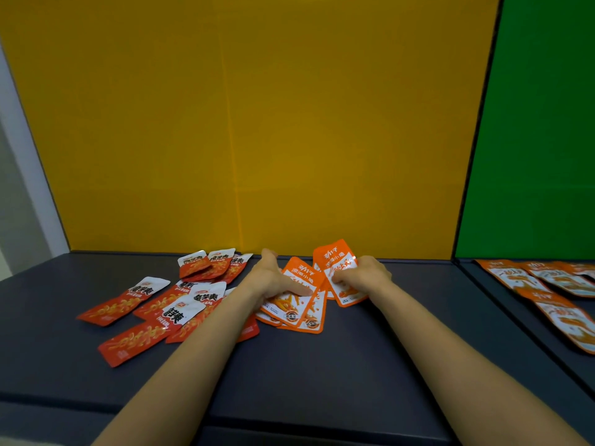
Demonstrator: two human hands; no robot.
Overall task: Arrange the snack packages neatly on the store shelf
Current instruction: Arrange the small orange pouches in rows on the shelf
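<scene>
Several orange snack packets (297, 312) lie overlapped in a small pile at the middle of the dark shelf (322, 365). My left hand (273, 278) rests on the pile with its thumb across the top packet. My right hand (363, 273) grips another orange packet (336, 262) that is tilted up off the shelf next to the pile. Several red and white snack packets (154, 312) are scattered loose to the left, some overlapping, with a small cluster (211, 265) near the back wall.
A yellow back panel (257, 123) rises behind the shelf. A green panel (541, 123) backs the neighbouring shelf section on the right, where more orange packets (547, 294) lie. A white upright (29, 175) stands at the left.
</scene>
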